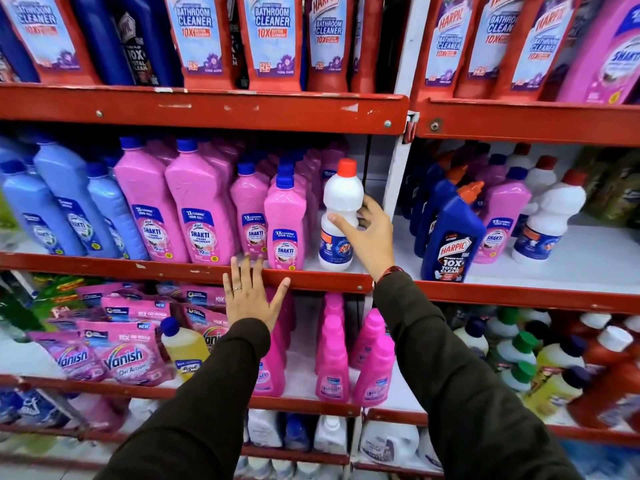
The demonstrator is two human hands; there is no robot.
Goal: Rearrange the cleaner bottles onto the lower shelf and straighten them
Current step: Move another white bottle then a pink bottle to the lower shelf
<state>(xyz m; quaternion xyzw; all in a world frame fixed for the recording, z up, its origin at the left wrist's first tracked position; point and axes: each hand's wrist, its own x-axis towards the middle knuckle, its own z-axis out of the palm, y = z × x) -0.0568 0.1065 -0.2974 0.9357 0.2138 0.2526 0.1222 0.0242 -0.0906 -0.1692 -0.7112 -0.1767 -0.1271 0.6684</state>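
A white bottle (341, 216) with a red cap stands upright on the middle shelf (311, 277), and the right hand (369, 233) has its thumb and fingers curled around the bottle's thin middle. Just past the thumb side stands a small pink bottle (284, 226), with more pink and blue bottles in rows beyond it, and on the far side of the fingers a white post (398, 168) splits the shelves. The left hand (251, 296) lies flat with fingers spread wide, its fingertips touching the red front edge of that shelf, holding nothing.
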